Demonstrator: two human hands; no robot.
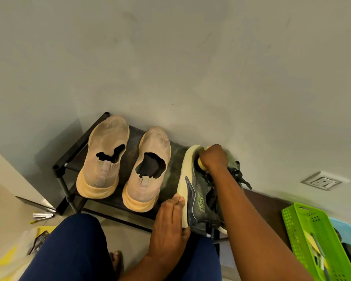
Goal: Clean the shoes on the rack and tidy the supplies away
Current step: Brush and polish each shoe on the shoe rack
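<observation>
A dark green running shoe (199,197) with a cream sole lies tilted on its side at the right end of the black shoe rack (59,169). My left hand (170,222) holds the sole near the heel, fingers along its edge and thumb underneath. My right hand (214,159) grips a yellow sponge or brush (201,164) pressed on the shoe's toe area; most of that tool is hidden under the fingers. Two tan slip-on shoes (103,157) (148,169) stand side by side on the rack to the left.
A green plastic basket (304,230) holding supplies stands on the floor at the right, with a blue basket (346,234) behind it. A wall socket (323,183) sits low on the wall. My knees fill the bottom. A yellow cloth and small items lie at the lower left.
</observation>
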